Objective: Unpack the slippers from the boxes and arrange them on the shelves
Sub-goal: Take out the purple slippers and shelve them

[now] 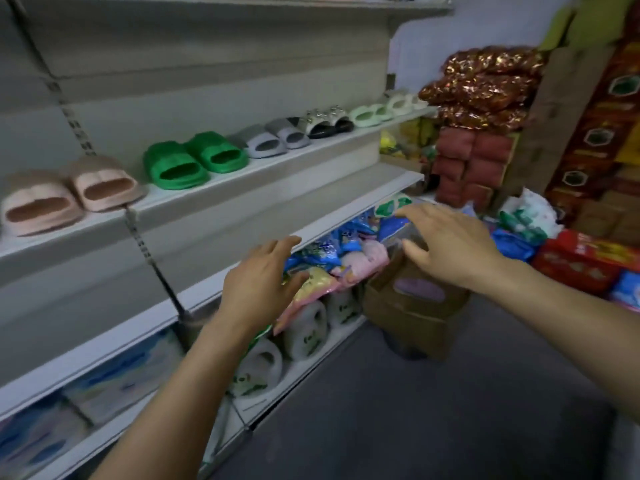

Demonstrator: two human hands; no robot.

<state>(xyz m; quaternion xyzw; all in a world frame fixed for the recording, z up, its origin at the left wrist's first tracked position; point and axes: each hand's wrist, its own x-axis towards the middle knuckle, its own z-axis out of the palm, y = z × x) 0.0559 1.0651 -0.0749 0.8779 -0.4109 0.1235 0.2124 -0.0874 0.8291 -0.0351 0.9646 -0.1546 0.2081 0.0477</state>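
A row of slippers stands on a grey shelf: a pink pair at the left, then a green pair, a grey pair, a black-and-white pair and pale green-white pairs. A brown cardboard box sits on the floor by the shelf's lower end, with a lilac slipper showing inside. My right hand hovers over the box with its fingers spread and holds nothing. My left hand, also empty with spread fingers, hangs left of the box near the lower shelf.
Packets in blue, pink and yellow fill the lower shelf, white rolls below them. Stacked goods in red and brown wrappers, cartons and red packs crowd the right side. Dark floor lies in front.
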